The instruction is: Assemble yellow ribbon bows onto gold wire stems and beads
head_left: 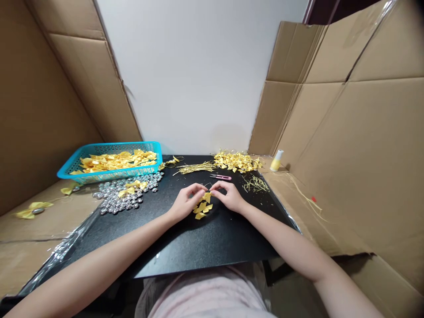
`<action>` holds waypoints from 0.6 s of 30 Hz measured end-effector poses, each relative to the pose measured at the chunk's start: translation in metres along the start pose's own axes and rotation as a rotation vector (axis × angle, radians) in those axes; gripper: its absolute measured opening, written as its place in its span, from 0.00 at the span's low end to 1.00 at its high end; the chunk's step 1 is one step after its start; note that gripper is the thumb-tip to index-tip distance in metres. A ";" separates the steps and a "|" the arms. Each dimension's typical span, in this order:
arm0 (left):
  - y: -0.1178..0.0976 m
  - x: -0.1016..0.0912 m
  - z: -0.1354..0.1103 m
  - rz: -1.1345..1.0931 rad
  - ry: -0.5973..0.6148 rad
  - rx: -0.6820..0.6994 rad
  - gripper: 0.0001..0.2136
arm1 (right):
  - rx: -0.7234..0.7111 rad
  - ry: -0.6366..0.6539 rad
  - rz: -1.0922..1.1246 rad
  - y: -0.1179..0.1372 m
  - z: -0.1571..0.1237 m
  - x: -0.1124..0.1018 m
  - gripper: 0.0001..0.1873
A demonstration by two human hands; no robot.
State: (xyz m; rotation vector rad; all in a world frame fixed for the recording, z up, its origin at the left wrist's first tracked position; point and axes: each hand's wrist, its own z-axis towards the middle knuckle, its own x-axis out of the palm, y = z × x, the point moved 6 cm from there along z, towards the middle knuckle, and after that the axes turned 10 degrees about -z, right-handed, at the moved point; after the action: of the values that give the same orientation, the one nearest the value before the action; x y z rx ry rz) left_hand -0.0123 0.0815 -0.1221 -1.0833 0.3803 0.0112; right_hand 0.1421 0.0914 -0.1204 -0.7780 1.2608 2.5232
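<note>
Near the middle of the table, my left hand [188, 201] pinches the top of a string of yellow ribbon flowers [202, 209]. Facing it, my right hand [229, 197] has thumb and forefinger closed on a thin cord [208, 186] at the same spot; the fingertips partly hide it. The ribbon petals hang below the fingers, just over the black tabletop. Just beyond my hands lies a pair of pink-handled thread snips [221, 177].
A blue basket [159, 154] of yellow ribbon pieces stands back left, with silver beads [115, 201] before it. Gold cords [195, 167], a pile of ribbon flowers [236, 161] and thread scraps [255, 183] lie behind. A thread spool [277, 160] stands right. Cardboard walls [364, 132] flank the table.
</note>
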 end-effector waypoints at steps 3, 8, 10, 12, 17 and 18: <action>0.015 0.003 0.002 -0.319 0.023 -0.159 0.18 | 0.009 0.031 0.114 -0.006 0.001 0.006 0.04; 0.021 0.018 -0.002 -0.525 0.196 -0.292 0.27 | 0.052 0.077 0.139 -0.012 0.000 0.013 0.02; 0.020 0.019 -0.003 -0.531 0.216 -0.293 0.27 | 0.047 0.078 0.150 -0.012 -0.001 0.014 0.03; 0.020 0.019 -0.002 -0.523 0.206 -0.280 0.25 | 0.059 0.067 0.146 -0.012 -0.001 0.015 0.04; 0.022 0.010 0.002 -0.445 0.066 -0.244 0.20 | 0.129 -0.076 0.144 -0.013 -0.001 0.004 0.11; 0.023 0.008 0.002 -0.424 0.037 -0.241 0.19 | 0.125 -0.094 0.151 -0.012 -0.002 0.002 0.11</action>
State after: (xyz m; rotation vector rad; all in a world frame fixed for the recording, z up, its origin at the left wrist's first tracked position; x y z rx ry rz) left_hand -0.0089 0.0931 -0.1432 -1.3872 0.1784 -0.3479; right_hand 0.1458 0.0971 -0.1301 -0.5490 1.4793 2.5316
